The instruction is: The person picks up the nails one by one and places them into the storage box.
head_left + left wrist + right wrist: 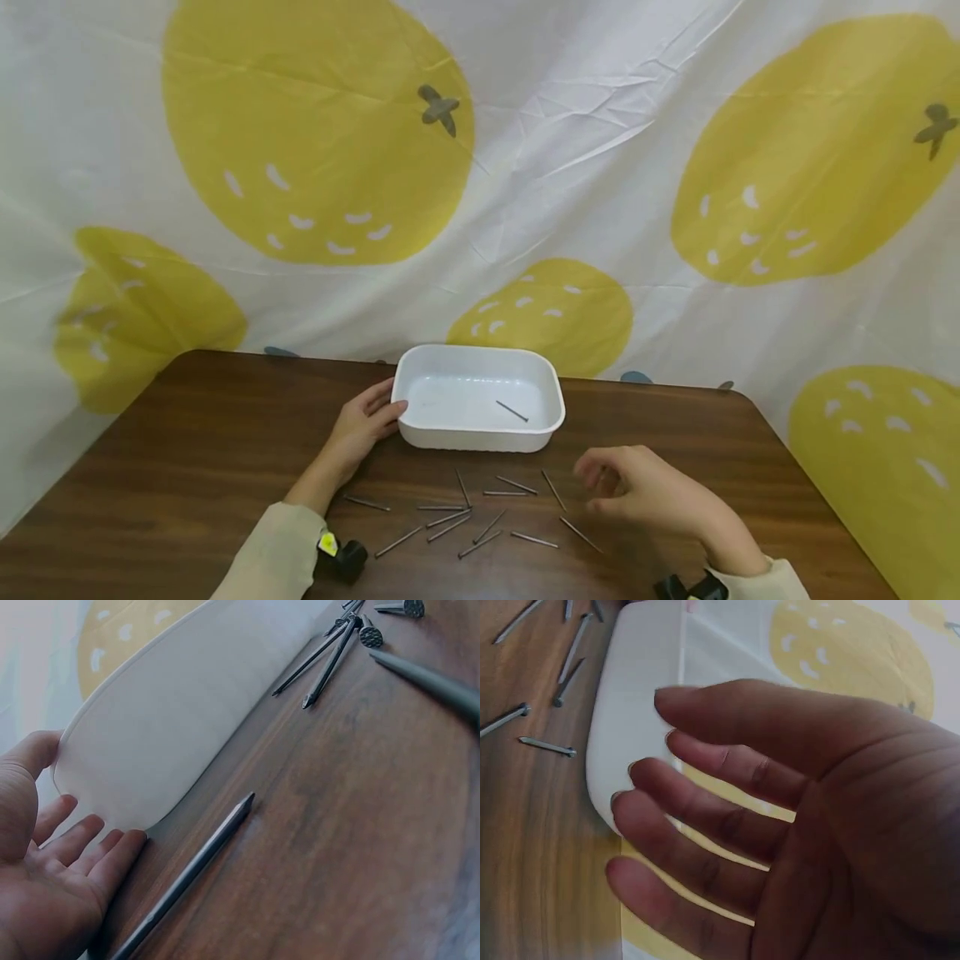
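Observation:
A white rectangular dish (480, 440) stands toward the back of the table, with a single nail (512, 411) lying inside. My left hand (362, 425) holds its left end, the thumb on the rim and the fingers against the outer wall; the left wrist view shows this hand (60, 847) up close. To the right, in front of the dish, my right hand (648, 492) hovers over the table with loosely bent fingers and nothing in them. In the right wrist view, the fingers (697, 817) are spread apart. Several loose nails lie between the hands, among them one nail (581, 535) near the right hand.
The brown wooden table (225, 433) ends at the back against a white cloth (570, 192) printed with yellow fruit. Some nails (448, 518) lie close together or crossed in front of the dish. One nail (367, 503) lies apart, near the left wrist.

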Motion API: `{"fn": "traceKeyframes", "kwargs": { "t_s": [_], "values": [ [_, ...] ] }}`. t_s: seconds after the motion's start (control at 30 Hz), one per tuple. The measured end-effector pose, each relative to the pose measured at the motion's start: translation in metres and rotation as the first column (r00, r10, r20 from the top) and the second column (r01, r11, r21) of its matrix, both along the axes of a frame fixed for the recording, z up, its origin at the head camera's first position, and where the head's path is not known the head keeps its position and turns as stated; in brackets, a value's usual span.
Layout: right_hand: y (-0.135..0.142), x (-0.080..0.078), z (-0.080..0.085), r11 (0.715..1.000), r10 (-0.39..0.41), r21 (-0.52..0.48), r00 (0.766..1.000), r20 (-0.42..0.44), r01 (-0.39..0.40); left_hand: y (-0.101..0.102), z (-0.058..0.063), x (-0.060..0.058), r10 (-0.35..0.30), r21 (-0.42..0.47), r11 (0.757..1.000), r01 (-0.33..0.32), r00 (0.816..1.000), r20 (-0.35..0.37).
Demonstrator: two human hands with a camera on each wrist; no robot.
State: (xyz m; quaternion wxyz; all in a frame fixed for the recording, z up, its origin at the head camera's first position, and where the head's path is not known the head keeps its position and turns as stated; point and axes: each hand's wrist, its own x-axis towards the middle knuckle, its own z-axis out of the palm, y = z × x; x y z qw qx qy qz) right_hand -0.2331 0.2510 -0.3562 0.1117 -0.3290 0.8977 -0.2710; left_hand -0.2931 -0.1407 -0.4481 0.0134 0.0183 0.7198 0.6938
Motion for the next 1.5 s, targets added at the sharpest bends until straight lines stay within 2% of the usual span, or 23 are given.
{"fn": "traceKeyframes", "kwargs": {
  "t_s": [0.27,0.43,0.93,1.23,1.5],
  "values": [
    [-0.011,0.004,-0.014,0.998,0.019,0.064,1.000,0.000,-0.019,0.000,0.001,0.001,0.005,0.005,1.000,-0.005,1.000,0.002],
    [-0.017,0.005,-0.020,0.993,0.028,0.115,0.998,-0.061,-0.021,0.000,0.000,0.000,-0.001,0.001,1.000,0.001,1.000,0.003],
    [-0.022,0.009,-0.031,0.970,-0.040,0.237,0.995,-0.092,0.061,0.000,0.000,0.001,-0.009,-0.004,1.000,0.009,1.000,0.000],
    [-0.026,0.010,-0.037,0.967,-0.048,0.242,0.991,-0.121,0.076,-0.001,0.000,0.000,-0.011,0.000,1.000,0.011,1.000,0.003],
    [-0.031,0.013,-0.041,0.957,-0.095,0.261,0.986,-0.138,0.129,-0.001,-0.001,0.000,-0.016,0.002,1.000,0.016,1.000,0.005]
  ]
}}
